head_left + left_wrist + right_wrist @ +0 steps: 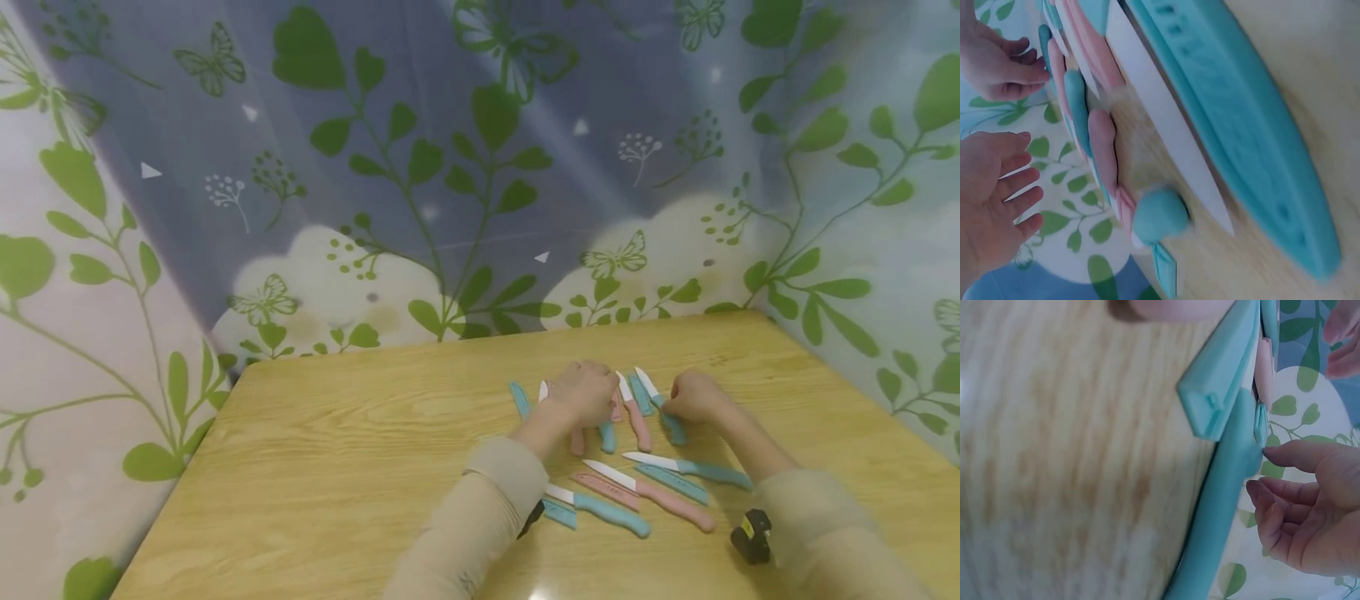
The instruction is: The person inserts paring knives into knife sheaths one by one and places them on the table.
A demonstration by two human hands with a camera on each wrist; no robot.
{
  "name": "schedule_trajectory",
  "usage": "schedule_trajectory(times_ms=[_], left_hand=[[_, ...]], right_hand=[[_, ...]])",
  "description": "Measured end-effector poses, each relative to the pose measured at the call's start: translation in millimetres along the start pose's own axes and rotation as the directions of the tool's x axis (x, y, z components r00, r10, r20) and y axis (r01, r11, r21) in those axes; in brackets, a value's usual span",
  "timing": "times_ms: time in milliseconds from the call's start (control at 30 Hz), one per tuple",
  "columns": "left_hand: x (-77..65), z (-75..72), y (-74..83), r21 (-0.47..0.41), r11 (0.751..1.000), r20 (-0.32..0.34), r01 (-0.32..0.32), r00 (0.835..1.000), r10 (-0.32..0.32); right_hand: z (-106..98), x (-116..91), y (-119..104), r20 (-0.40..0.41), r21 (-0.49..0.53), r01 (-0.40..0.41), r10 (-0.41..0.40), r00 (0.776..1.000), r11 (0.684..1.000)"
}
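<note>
Blue-handled and white-bladed, one knife [677,430] ends the back row on its right side, nearer the right edge of the counter [322,467] than the left. Our right hand [696,396] pinches it at the handle, fingers curled. Just left of it lie a blue sheath [641,394] and a pink knife [639,427], blade tip toward the far edge. Our left hand [588,393], fingers loose and spread, grasps nothing; it is over the middle of that row and hides part of it. Around it we see a pink sheath [617,407], a blue handle [607,437] and a pink handle [577,442]. Nearer us, a far blue knife [708,472], a middle pink knife [667,503] and a near blue knife [609,510] slant with handles rightward, each beside a sheath of its own colour. Beige sleeves [461,521] cover our forearms, and leaf-patterned cloth [420,208] hangs beyond the far edge.
</note>
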State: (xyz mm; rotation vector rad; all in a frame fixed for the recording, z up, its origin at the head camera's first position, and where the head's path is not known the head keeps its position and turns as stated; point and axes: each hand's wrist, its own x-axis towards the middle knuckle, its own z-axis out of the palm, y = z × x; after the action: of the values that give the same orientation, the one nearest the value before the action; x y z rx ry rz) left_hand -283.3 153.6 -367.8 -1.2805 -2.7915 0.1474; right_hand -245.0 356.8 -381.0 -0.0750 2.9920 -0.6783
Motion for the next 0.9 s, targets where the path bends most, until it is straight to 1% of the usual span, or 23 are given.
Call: schedule_trajectory(times_ms=[100,200,300,400,433,533,700,800,867,900], left_hand=[[2.4,2.5,6.0,-0.021,1.000,0.034,-0.007,0.999,0.007],[4.5,2.9,11.2,-0.043,0.999,0.074,-0.002,0.997,0.005],[7.5,1.9,16.2,-0.087,0.996,0.103,0.013,0.995,-0.004],[10.6,-0.3,22.4,-0.096,0.995,0.131,0.031,0.991,-0.018],[11.7,-0.8,24.9,-0.092,0.995,0.141,0.036,0.990,-0.023],[14.8,-2.0,32.7,-0.035,0.999,0.155,0.041,0.987,-0.035],[19.0,0.1,45.4,0.001,0.999,0.191,0.042,0.981,-0.041],[20.5,2.3,51.2,0.021,0.998,0.225,0.056,0.973,-0.060],[22.3,4.5,54.2,0.041,0.997,0.233,0.063,0.970,-0.071],[23.2,5.6,55.3,0.035,0.997,0.237,0.070,0.969,-0.076]], right_hand=[[0.9,0.0,1.3,-0.001,-0.012,-0.001,0.001,1.000,1.000],[0.6,-0.2,2.8,0.016,-0.004,-0.014,0.014,1.000,1.000],[-0.2,-1.0,4.4,0.037,0.022,-0.043,0.042,0.998,0.999],[-1.5,-3.3,5.5,0.053,0.035,-0.070,0.068,0.996,0.997],[-2.0,-4.6,6.0,0.053,0.033,-0.071,0.070,0.996,0.997],[-3.4,-7.4,7.2,0.064,0.028,-0.084,0.083,0.995,0.996],[-5.3,-8.9,10.0,0.071,0.014,-0.084,0.083,0.994,0.996],[-5.4,-8.9,11.8,0.061,-0.020,-0.072,0.073,0.995,0.997],[-5.2,-8.8,12.7,0.054,-0.040,-0.063,0.065,0.996,0.997],[-5.0,-8.9,13.0,0.056,-0.041,-0.062,0.064,0.996,0.997]])
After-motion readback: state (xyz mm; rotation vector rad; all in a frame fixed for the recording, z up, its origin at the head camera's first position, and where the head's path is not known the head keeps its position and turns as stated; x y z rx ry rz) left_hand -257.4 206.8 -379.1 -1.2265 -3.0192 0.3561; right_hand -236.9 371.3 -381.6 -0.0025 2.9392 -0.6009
